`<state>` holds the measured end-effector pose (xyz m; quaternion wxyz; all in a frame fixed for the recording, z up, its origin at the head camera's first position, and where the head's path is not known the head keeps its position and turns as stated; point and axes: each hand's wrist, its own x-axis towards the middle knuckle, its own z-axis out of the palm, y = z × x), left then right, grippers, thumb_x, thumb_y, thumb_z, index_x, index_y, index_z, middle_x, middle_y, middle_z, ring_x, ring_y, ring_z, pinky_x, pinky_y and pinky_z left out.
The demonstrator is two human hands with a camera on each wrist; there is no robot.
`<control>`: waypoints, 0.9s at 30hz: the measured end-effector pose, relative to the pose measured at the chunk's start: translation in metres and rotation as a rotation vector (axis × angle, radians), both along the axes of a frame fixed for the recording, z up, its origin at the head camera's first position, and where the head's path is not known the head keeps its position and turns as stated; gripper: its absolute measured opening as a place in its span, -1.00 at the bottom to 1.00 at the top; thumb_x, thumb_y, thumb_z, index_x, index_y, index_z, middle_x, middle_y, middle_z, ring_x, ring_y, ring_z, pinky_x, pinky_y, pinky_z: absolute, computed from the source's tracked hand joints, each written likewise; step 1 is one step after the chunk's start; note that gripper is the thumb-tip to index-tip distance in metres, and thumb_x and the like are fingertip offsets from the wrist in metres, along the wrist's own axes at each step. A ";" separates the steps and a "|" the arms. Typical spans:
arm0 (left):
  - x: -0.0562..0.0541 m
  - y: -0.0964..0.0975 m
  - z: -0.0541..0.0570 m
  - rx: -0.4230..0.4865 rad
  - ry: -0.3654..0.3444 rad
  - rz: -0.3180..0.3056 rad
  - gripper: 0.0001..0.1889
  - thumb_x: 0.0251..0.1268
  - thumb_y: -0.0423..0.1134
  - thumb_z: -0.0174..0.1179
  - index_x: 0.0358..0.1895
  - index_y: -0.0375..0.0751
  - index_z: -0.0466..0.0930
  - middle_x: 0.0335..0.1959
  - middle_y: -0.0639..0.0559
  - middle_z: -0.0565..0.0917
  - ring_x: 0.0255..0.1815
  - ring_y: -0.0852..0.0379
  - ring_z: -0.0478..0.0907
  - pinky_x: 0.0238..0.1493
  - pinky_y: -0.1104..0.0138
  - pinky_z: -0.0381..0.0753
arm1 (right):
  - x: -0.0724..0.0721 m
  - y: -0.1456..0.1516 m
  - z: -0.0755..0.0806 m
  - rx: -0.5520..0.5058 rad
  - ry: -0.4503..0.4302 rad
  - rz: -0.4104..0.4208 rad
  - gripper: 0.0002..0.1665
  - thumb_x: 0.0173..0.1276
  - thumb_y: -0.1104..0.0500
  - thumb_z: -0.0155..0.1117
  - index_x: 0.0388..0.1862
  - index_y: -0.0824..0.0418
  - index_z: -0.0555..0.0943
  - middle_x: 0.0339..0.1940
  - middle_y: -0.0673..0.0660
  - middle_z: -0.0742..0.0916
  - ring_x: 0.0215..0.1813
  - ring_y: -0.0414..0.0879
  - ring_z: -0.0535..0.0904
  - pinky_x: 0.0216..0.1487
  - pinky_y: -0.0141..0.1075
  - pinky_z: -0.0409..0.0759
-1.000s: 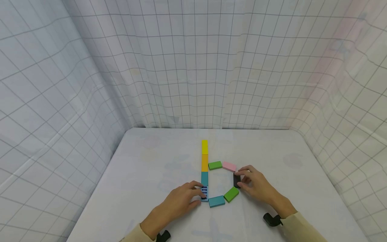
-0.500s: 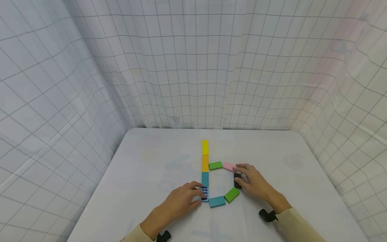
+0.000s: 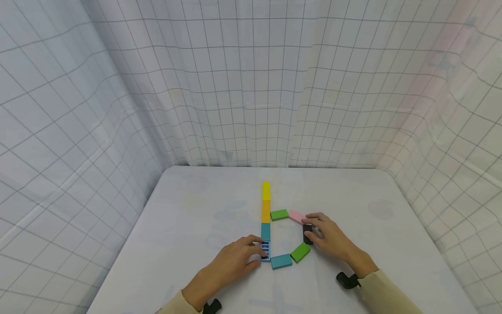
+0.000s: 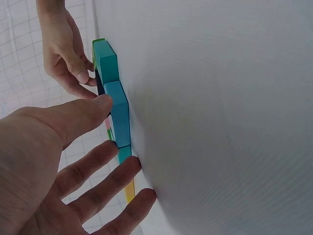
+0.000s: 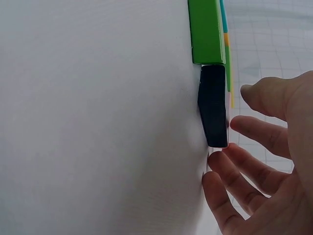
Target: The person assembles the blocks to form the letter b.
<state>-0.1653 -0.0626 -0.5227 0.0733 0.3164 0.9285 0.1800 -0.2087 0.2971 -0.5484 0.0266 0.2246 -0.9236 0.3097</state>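
Note:
Rectangular blocks lie flat in a straight column with a loop on its right. My left hand [image 3: 235, 259] rests its fingertips at the light blue block with dark bars [image 3: 265, 251], the column's nearest one; in the left wrist view its fingers are spread, thumb by one edge. My right hand [image 3: 331, 237] hovers at the loop's right side, fingers loosely bent around the black block [image 3: 307, 234]. Its index finger reaches over the pink block [image 3: 296, 216]. The right wrist view shows the thumb apart from the black block [image 5: 213, 105], fingertips near its end.
Above the light blue block run a teal block [image 3: 265, 231], an orange block [image 3: 266, 211] and a yellow block [image 3: 266, 191]. A green block [image 3: 279, 215], another green block [image 3: 300, 252] and a teal block [image 3: 281, 261] complete the loop. Gridded curtains [image 3: 251, 87] surround the white table [image 3: 196, 196].
My right thumb and fingers have loosened from the black block, and the hand has shifted slightly left, its index finger now over the pink block. The left hand stays in place.

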 end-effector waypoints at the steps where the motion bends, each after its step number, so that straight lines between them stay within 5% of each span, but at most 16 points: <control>1: 0.000 0.000 0.000 0.001 0.001 -0.001 -0.76 0.63 -0.11 0.54 0.23 0.23 0.93 0.53 0.12 0.74 0.40 0.03 0.78 0.40 0.03 0.87 | 0.000 0.000 0.000 0.001 0.000 -0.001 -0.53 0.69 0.25 0.51 0.50 0.27 0.75 0.53 0.29 0.73 0.40 0.20 0.83 0.42 0.21 0.82; 27: -0.005 0.001 0.003 -0.028 -0.047 -0.008 -0.72 0.64 -0.06 0.53 0.30 0.24 0.90 0.56 0.11 0.71 0.45 0.00 0.77 0.41 -0.01 0.87 | 0.006 0.006 -0.003 -0.010 0.050 -0.036 -0.52 0.65 0.27 0.54 0.48 0.24 0.75 0.51 0.32 0.73 0.37 0.23 0.83 0.35 0.19 0.86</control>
